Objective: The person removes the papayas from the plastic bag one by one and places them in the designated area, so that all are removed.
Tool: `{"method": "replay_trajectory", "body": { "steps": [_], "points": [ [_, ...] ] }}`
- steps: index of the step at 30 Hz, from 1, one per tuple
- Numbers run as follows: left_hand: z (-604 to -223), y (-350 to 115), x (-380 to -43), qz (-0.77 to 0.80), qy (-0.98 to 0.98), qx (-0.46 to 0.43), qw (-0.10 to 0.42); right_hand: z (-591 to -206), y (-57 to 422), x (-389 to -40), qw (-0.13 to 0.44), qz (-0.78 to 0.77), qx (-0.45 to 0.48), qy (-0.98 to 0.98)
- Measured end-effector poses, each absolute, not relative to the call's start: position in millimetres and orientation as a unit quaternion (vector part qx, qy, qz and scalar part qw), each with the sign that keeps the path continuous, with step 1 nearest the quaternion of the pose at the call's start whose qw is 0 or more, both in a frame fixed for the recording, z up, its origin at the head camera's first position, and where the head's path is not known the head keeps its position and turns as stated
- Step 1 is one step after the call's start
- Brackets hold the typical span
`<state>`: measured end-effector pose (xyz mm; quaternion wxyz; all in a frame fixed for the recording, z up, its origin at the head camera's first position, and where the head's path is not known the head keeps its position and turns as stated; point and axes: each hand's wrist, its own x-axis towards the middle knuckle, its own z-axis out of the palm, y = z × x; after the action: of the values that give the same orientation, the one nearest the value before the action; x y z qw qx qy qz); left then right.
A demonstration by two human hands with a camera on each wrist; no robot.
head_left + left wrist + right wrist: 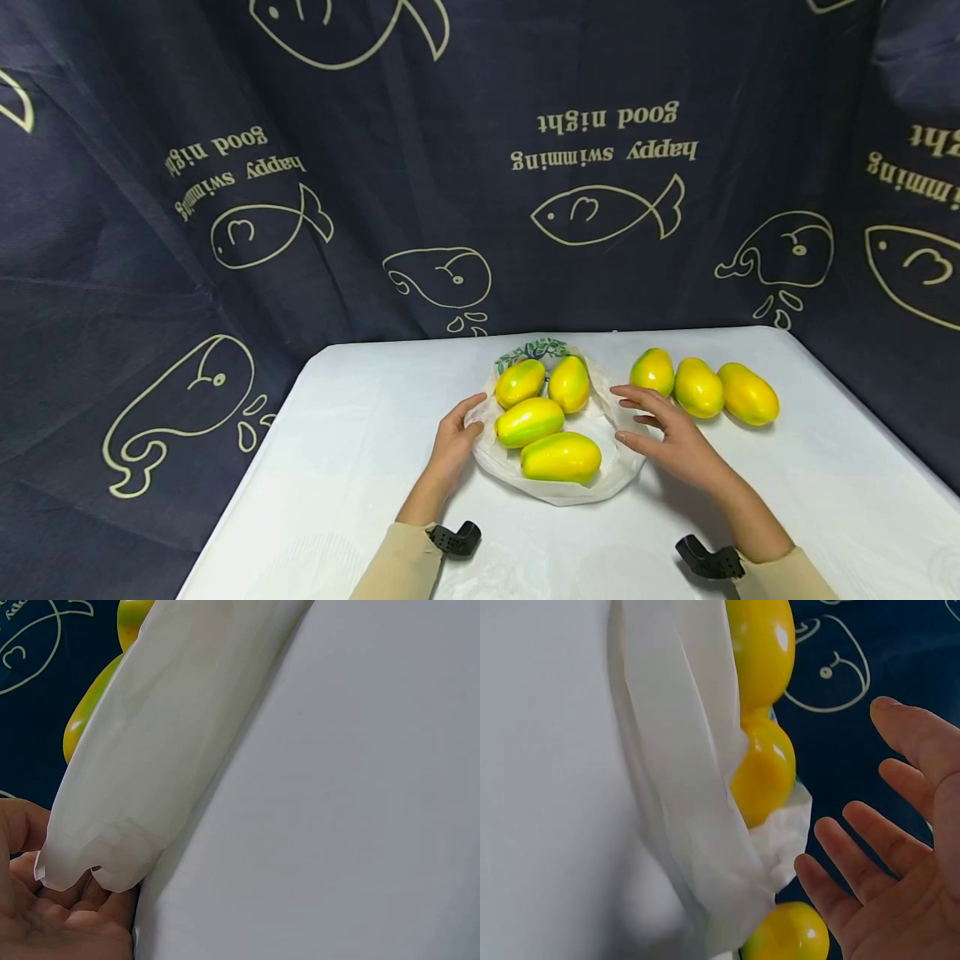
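A thin white plastic bag [618,477] with a green tree print at its back rim lies spread open on the table. Inside it are several glossy yellow-green mangoes [561,457]. At the bag's left edge, my left hand [452,437] holds the rim; in the left wrist view its fingers [71,900] are partly hidden behind the white plastic [150,772]. Over the right rim hovers my right hand [678,437], fingers spread and holding nothing. The right wrist view shows this palm [900,900] facing the bag [690,787], fingertips close to its edge.
Three more mangoes [699,388] stand in a row on the white table [360,467], right of the bag and just beyond my right hand. A dark blue curtain [450,167] with fish drawings hangs behind the table and along its sides.
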<state>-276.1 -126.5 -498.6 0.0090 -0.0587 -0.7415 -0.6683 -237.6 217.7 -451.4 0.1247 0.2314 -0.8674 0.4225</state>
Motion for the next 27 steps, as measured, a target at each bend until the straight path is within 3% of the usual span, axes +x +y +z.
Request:
{"method": "replay_trajectory", "body": {
  "steps": [12, 27],
  "points": [
    [-499.0, -125.6, -276.5, -0.675, -0.736, -0.057, 0.011, -450.9, 197.4, -229.6, 0.098, 0.421, 0.267, -0.861],
    [-500.4, -126.3, -277.7, -0.675, -0.735, -0.058, 0.007, -458.0, 176.7, -226.8, 0.023, 0.435, 0.304, -0.847]
  ]
}}
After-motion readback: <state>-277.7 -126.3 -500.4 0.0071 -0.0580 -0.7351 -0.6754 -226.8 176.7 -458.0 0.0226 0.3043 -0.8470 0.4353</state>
